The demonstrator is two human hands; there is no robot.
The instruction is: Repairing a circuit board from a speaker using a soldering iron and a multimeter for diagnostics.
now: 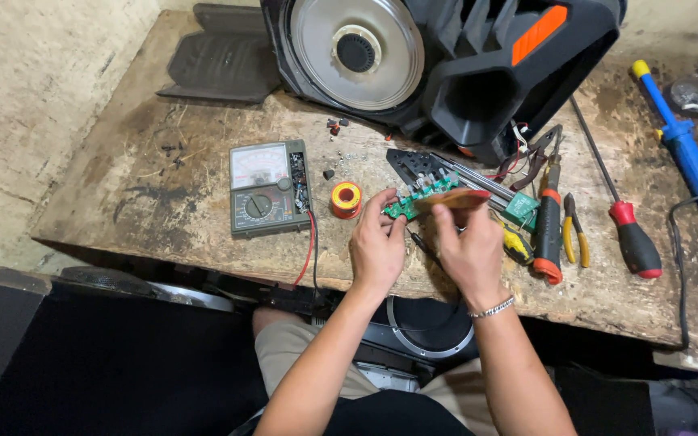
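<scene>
Both hands are up over the near edge of the bench (163, 202). The left hand (377, 246) pinches the near end of a small green board (420, 196), fingers closed on its edge, holding it just above the wood. The right hand (468, 254) is closed around a brown brush (454, 199), which lies blurred across the board's right end, touching it as far as I can tell. A bracelet (492, 308) sits on that wrist.

Left of the hands, a roll of solder (346, 199) stands on the bench, and beyond it a grey meter (269, 186) with its red and black leads running off the near edge. Right of the hands lie red-handled pliers (549, 234), yellow-handled cutters (575, 230), and a long red-handled screwdriver (620, 214). Further right is a blue solder sucker (684, 149) with a yellow tip. At the back, a black speaker housing (478, 73) lies tilted, its silver cone (357, 52) facing up, an orange strip on its side.
</scene>
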